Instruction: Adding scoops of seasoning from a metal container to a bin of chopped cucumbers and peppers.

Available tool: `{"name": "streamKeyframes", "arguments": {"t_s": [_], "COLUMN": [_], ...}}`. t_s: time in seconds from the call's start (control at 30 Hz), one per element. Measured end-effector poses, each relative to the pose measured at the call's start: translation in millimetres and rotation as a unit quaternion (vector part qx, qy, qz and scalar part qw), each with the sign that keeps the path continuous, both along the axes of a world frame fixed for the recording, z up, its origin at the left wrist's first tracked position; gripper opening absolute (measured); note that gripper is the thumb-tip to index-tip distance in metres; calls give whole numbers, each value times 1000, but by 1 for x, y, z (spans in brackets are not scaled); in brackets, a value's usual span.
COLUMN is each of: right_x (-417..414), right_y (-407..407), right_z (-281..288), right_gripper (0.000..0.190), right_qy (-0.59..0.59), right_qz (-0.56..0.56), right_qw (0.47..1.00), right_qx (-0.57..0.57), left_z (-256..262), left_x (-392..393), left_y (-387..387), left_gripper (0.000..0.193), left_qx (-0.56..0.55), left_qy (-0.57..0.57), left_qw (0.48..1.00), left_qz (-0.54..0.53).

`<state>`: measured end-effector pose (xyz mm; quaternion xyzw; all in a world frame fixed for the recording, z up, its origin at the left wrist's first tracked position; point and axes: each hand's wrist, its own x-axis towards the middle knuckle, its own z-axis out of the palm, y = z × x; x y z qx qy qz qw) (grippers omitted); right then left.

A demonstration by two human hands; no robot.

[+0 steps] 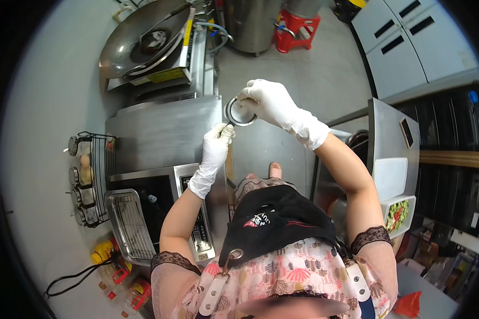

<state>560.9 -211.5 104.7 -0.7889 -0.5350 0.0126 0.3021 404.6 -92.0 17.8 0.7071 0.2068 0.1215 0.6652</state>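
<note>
A small round metal strainer with a dark handle is held up over the floor, beyond the steel counter's edge. My left hand, in a white glove, grips its handle. In a matching glove, my right hand reaches over the round rim with bent fingers touching or very near it; whether it holds anything cannot be told. Left of the hands lies the bare top of the stainless steel counter.
A large wok stands at the upper left. Nearer are an induction cooker and a tray with a wire rack. At right, a white container of chopped vegetables sits on a steel surface. A red stool stands ahead.
</note>
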Motion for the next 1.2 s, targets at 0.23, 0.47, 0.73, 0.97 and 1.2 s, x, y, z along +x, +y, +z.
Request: {"name": "streamKeyframes", "arguments": {"t_s": [0.23,0.47,0.73,0.97,1.2], "right_x": [-25,-39,-70,-109,-147], "right_y": [-105,-208,-335,-443,-522], "right_z": [4,12,10,16,4], "right_gripper": [9,10,9,11,9], "right_qy": [2,5,-8,-20,56], "right_qz": [-57,-119,-174,-306,-523], "right_qw": [998,982,962,923,782], "right_qx": [-6,146,209,231,334], "left_z": [-1,15,20,12,9], "left_x": [8,10,8,22,35], "left_y": [-70,-151,-261,-354,-440], "left_gripper": [27,27,22,22,20], "left_qx": [-69,-20,-10,17,58], "left_qy": [33,46,69,57,13], "left_qw": [995,991,983,966,936], "left_qz": [-70,-124,-170,-251,-348]}}
